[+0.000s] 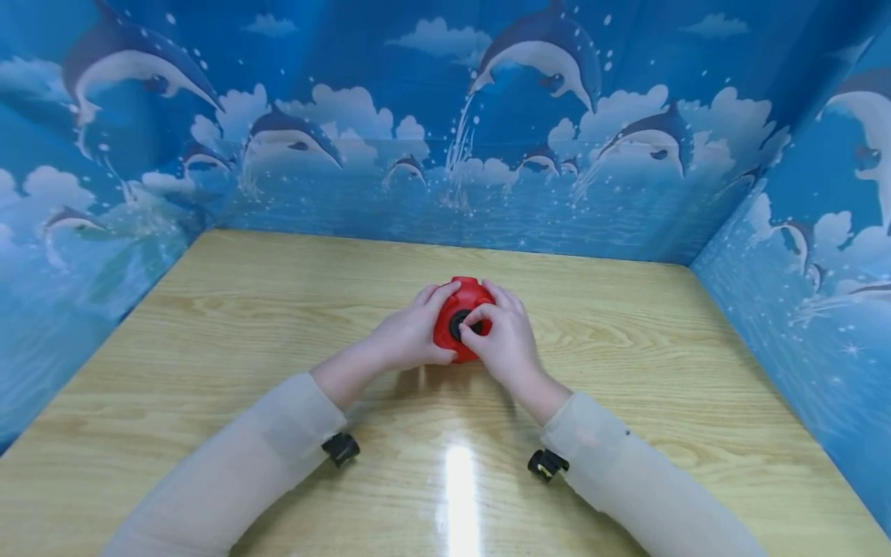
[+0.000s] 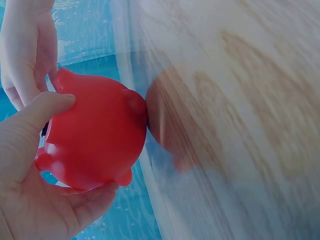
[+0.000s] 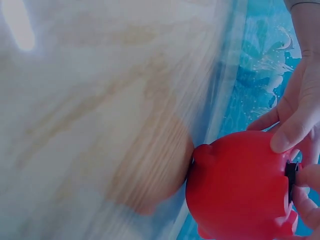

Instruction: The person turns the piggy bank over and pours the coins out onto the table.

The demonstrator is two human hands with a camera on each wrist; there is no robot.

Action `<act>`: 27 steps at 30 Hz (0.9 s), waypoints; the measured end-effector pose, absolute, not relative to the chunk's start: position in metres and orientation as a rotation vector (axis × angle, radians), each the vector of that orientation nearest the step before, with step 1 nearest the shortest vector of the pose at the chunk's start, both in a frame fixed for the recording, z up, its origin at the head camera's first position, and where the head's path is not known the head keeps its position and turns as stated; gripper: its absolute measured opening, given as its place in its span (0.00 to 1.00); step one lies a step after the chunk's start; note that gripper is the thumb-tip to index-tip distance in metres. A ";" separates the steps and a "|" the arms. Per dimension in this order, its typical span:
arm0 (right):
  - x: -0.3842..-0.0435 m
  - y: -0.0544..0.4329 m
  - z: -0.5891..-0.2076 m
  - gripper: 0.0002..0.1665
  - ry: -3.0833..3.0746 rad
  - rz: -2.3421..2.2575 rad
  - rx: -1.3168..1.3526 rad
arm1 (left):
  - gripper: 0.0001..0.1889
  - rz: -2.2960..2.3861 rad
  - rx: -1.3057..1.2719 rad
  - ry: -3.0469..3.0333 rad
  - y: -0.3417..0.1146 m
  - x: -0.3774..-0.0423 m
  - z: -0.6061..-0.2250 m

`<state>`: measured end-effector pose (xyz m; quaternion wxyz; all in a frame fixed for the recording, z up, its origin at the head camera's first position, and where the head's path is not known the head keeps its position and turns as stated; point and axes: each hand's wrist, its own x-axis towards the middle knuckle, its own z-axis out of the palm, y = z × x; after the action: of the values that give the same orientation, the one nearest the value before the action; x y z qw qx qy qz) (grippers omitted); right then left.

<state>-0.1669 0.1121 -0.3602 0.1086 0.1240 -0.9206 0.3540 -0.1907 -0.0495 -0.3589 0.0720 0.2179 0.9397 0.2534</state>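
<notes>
A round red piggy bank [image 1: 468, 292] with stubby knobs lies on the table, its side with a black plug [image 1: 455, 325] turned up toward the head camera. My left hand [image 1: 412, 331] grips the bank from the left, with the thumb on the near side and fingers on the far side. Thumb and index finger of my right hand [image 1: 511, 344] pinch at the plug, partly covering it; other fingers reach past the bank's far right side. Both wrist views show the red body [image 2: 102, 132] touching the tabletop. The plug [image 3: 291, 176] sits at the bank's edge in the right wrist view.
The wood-grain table [image 1: 626, 348] reflects a bright light strip near its front. A blue dolphin-print curtain [image 1: 390, 116] stands along the back and both sides. Small black wrist cameras [image 1: 341, 449] hang below each sleeve.
</notes>
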 end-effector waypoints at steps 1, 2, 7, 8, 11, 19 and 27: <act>-0.166 0.113 -0.360 0.03 -2.709 1.021 0.371 | 0.53 0.762 0.655 2.825 -0.049 -0.191 -0.359; -0.166 0.114 -0.361 0.04 -2.707 1.008 0.378 | 0.53 0.764 0.655 2.827 -0.049 -0.191 -0.359; -0.165 0.115 -0.364 0.06 -2.671 0.996 0.420 | 0.53 0.765 0.654 2.831 -0.049 -0.190 -0.359; -0.165 0.115 -0.365 0.06 -2.664 1.011 0.424 | 0.53 0.763 0.652 2.831 -0.049 -0.190 -0.359; -0.165 0.115 -0.366 0.05 -2.652 1.053 0.424 | 0.53 0.765 0.646 2.827 -0.049 -0.190 -0.359; -0.164 0.119 -0.365 0.04 -2.644 1.106 0.436 | 0.53 0.758 0.648 2.824 -0.049 -0.190 -0.360; -0.162 0.125 -0.358 0.04 -2.669 1.056 0.444 | 0.52 0.790 0.655 2.816 -0.049 -0.189 -0.359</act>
<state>-0.1623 0.1246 -0.3576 0.1182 0.1517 -0.9125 0.3610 -0.1895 -0.0488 -0.3589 0.0722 0.2180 0.9371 0.2630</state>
